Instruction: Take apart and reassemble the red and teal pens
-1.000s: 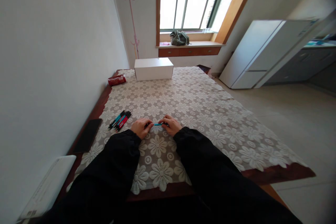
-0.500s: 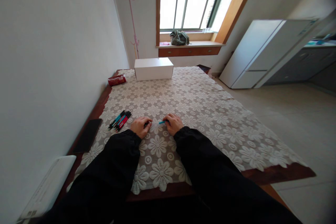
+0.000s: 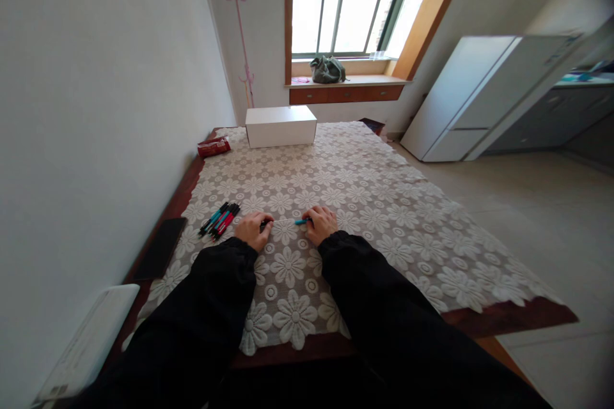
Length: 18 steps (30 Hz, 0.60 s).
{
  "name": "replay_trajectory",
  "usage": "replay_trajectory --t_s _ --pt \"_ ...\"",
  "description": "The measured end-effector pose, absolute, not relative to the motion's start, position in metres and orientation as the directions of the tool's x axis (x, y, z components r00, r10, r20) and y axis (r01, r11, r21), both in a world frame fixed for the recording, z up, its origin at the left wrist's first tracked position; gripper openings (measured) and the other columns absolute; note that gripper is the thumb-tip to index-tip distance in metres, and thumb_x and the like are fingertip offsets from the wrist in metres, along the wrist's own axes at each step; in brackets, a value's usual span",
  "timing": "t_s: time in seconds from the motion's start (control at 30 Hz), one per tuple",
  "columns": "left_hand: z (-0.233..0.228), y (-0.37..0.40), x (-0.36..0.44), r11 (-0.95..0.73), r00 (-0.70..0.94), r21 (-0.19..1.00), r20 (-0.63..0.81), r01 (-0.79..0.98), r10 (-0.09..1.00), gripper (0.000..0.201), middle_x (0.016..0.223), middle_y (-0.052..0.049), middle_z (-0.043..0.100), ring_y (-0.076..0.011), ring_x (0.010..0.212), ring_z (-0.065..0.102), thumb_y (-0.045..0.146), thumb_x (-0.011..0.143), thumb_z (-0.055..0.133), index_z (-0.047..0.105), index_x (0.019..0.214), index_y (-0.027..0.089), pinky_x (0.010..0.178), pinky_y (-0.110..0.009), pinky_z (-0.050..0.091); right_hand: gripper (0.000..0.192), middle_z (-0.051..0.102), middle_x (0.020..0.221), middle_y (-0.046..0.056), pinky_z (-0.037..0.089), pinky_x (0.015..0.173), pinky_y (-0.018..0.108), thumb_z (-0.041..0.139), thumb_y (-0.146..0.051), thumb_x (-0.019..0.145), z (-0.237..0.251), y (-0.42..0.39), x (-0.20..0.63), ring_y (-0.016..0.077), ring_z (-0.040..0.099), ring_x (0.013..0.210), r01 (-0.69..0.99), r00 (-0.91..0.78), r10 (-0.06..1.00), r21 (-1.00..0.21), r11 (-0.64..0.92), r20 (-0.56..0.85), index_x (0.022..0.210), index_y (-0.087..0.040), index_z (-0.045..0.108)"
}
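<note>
Over the cloth [image 3: 288, 267], the hands sit wider apart than a moment ago — right hand [image 3: 321, 226] pinching a blue barrel [image 3: 300, 222], left hand [image 3: 254, 231] a dark end [image 3: 263, 225], fingers curled — and more white rod [image 3: 283, 222] shows between, so barrel and rod seem nearly parted. I count one cloth, one box [image 3: 281, 133], one black slab [image 3: 160, 248], one packet [image 3: 213, 146], one bunch of pens [image 3: 222, 224], too tight to number.

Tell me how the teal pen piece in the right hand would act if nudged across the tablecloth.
The teal pen piece looks slim and straight, so it's probably light and stiff. Its narrow shape may let it roll, though the bumpy-looking tablecloth could catch it.
</note>
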<state>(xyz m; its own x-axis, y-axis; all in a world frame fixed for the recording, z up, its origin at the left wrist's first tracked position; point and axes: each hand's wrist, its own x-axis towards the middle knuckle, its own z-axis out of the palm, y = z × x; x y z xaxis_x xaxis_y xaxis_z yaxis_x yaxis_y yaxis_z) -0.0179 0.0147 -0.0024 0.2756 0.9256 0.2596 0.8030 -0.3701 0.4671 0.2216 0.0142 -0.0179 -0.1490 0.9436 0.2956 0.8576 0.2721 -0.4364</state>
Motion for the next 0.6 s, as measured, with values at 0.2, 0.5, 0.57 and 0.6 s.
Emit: replay_trajectory --t_s 0.2,0.5,0.57,0.6 --pt "0.0013 0.0126 -0.0154 -0.461 0.391 0.496 0.244 0.736 0.887 0.017 0.097 -0.005 0.070 -0.0200 0.093 0.062 0.031 0.089 0.055 0.069 0.095 0.023 0.085 -0.033 0.048 0.020 0.063 0.112 0.007 0.032 0.099 0.045 0.064 -0.020 0.079 -0.0141 0.0127 0.2199 0.0271 0.050 0.109 0.781 -0.258 0.883 -0.454 0.429 0.391 0.098 -0.024 0.067" --pt "0.0038 0.0101 -0.0131 -0.551 0.511 0.508 0.232 0.662 0.827 0.016 0.090 -0.004 0.068 -0.0176 0.086 0.062 0.032 0.087 0.061 0.070 0.097 0.023 0.083 -0.031 0.048 0.009 0.061 0.119 0.005 0.034 0.104 0.046 0.069 -0.027 0.083 -0.0128 0.0117 0.2188 0.0250 0.050 0.115 0.667 -0.402 0.814 -0.476 0.574 0.419 0.092 -0.026 0.069" --pt "0.0036 0.0101 -0.0133 -0.556 0.520 0.507 0.227 0.658 0.823 0.016 0.091 -0.004 0.068 -0.0175 0.086 0.062 0.031 0.086 0.062 0.071 0.097 0.023 0.083 -0.031 0.048 0.006 0.061 0.118 0.005 0.036 0.103 0.045 0.067 -0.025 0.084 -0.0132 0.0120 0.2189 0.0244 0.051 0.114 0.662 -0.413 0.816 -0.482 0.574 0.405 0.090 -0.026 0.069" --pt "0.0035 0.0101 -0.0134 -0.560 0.526 0.507 0.225 0.656 0.820 0.016 0.091 -0.004 0.067 -0.0175 0.086 0.062 0.031 0.086 0.062 0.071 0.097 0.023 0.083 -0.031 0.048 0.006 0.062 0.118 0.005 0.036 0.103 0.044 0.066 -0.024 0.084 -0.0134 0.0122 0.2189 0.0241 0.051 0.114 0.660 -0.419 0.817 -0.485 0.574 0.396 0.089 -0.025 0.069"
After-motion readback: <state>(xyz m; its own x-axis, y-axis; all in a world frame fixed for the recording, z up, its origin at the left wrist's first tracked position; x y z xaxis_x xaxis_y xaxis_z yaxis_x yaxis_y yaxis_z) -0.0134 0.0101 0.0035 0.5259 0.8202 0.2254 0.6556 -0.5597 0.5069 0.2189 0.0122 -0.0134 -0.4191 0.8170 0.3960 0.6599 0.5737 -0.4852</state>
